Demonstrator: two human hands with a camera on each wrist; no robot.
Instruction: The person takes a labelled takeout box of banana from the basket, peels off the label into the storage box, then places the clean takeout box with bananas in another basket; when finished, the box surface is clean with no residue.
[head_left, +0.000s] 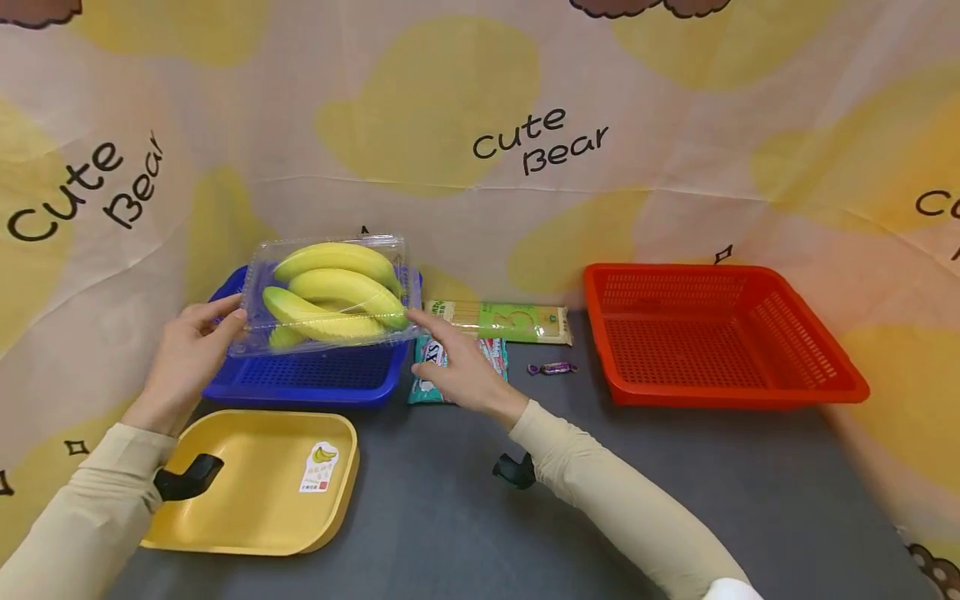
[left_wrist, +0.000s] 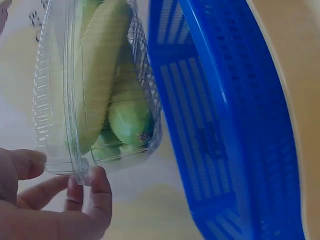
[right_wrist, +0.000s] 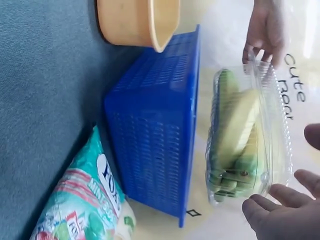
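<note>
A clear plastic clamshell box [head_left: 251, 333] with several yellow-green bananas [head_left: 341, 287] inside is held in the air above a blue basket [head_left: 300, 387]. At the box's left end, my left hand [head_left: 191, 350] pinches the rim between thumb and fingers, as the left wrist view [left_wrist: 75, 200] also shows. My right hand [head_left: 468, 367] is at the opposite end, its extended fingers touching or very near the box edge. The right thumb stands apart from the box. In the right wrist view, the box [right_wrist: 275, 170] appears closed and lies outside the basket's wall.
A yellow tray [head_left: 255, 492] with a banana sticker [head_left: 319, 467] stands in front of the basket. Right of it lie a teal Fox's candy bag [head_left: 495, 354], a noodle packet [head_left: 525, 323] and a purple-wrapped candy [head_left: 555, 367]. A red basket [head_left: 720, 396] stands at the right.
</note>
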